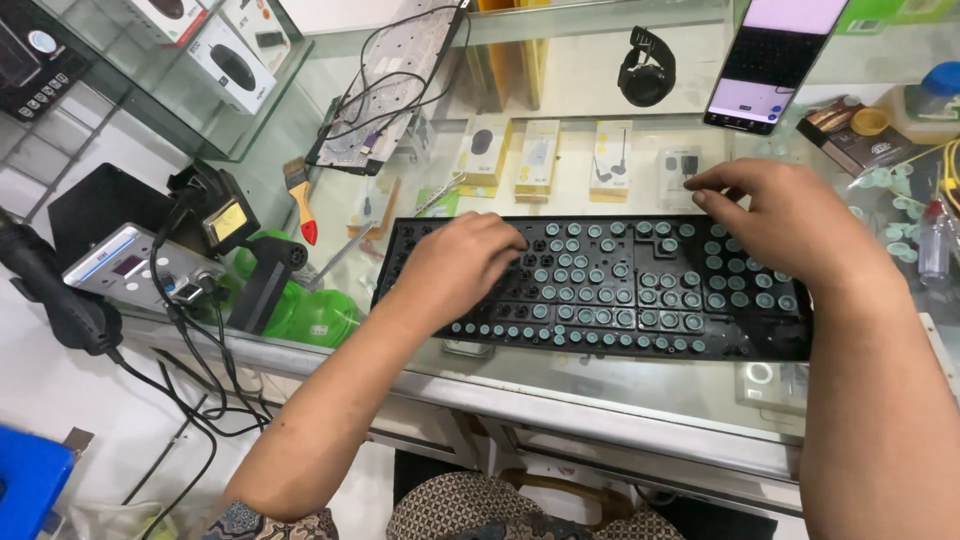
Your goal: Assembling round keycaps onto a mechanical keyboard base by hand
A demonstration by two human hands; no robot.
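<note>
A black keyboard frame [600, 330] lies flat on the glass counter [560, 390], its sockets filled with several small grey-blue rubber domes [668, 297]. My left hand [460, 268] rests palm down on the frame's left part, fingers curled over the domes; whether it pinches one is hidden. My right hand [785, 225] hovers over the frame's upper right, fingertips bent down at the top edge near the domes.
A phone [765, 60] leans at the back right above loose domes [895, 215]. A circuit sheet with wires [385, 95], a red-tipped brush [300, 200] and a soldering station [130, 265] sit at left. Packaged goods [540, 160] lie under the glass.
</note>
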